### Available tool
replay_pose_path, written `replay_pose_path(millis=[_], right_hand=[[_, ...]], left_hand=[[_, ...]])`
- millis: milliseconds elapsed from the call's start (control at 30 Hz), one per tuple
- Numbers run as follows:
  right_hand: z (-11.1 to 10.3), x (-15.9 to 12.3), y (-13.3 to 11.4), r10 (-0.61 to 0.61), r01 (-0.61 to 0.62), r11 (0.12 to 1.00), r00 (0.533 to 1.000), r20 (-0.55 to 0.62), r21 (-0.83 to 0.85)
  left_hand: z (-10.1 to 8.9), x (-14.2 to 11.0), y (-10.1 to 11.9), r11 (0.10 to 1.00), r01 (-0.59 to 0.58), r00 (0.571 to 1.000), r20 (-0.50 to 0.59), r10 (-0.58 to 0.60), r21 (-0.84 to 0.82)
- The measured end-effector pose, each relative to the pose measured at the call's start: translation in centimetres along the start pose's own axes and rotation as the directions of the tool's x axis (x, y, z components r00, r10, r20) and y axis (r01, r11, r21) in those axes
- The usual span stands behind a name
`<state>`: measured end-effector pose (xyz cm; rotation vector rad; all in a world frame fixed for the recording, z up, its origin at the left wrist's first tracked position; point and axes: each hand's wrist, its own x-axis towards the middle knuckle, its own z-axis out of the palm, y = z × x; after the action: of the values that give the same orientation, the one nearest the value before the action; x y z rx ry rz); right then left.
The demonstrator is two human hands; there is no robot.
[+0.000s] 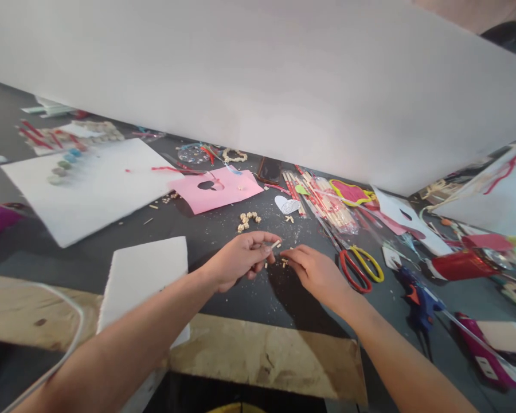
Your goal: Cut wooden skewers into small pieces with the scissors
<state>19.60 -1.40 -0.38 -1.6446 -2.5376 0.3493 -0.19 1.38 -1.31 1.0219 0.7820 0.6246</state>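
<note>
My left hand point(243, 255) is closed in a pinch around a short pale wooden stick piece point(276, 244), held just above the dark table. Close beside it, my right hand point(316, 269) is lowered to the tabletop with its fingers drawn together. Its fingertips are at some small cut stick pieces point(284, 263); whether they grip one is hidden. Beyond my left hand lies a curved row of small wooden clusters point(249, 219). More cut bits point(289, 219) and pale crumbs are scattered around both hands.
Red-and-yellow-handled scissors point(356, 269) lie right of my hand, with a blue glue gun point(423, 301) farther right. Bundled wooden sticks point(327, 198), pink paper point(198, 195) and a phone point(269, 170) are behind. White boards point(107, 183) lie left, and a white wall point(258, 80) closes the back.
</note>
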Motion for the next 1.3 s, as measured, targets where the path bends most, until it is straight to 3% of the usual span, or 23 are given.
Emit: replay_pose_path(millis=[367,600,1033,1300], right_hand=[[0.2,1.5,-0.7,0.095,-0.091,0.988,0.995,0.034,-0.123],[0.0,1.0,-0.1,0.094,-0.095,0.991,0.995,-0.014,-0.090],[-1.9,-1.9,3.0,0.159,-0.158,0.987,0.984,-0.079,0.025],[-1.3,-0.6,3.0,0.150,-0.148,0.989,0.985,-0.091,0.027]], left_hand=[[0.0,0.7,-1.3,1.000,-0.004,0.999,0.044,0.004,0.003],[0.5,0.5,-1.1,1.000,0.020,0.998,0.051,-0.019,-0.014],[0.3,0.5,-0.6,0.995,0.014,0.999,-0.027,-0.017,-0.096],[0.3,0.7,-0.8,0.992,-0.014,0.996,-0.093,0.003,-0.122]])
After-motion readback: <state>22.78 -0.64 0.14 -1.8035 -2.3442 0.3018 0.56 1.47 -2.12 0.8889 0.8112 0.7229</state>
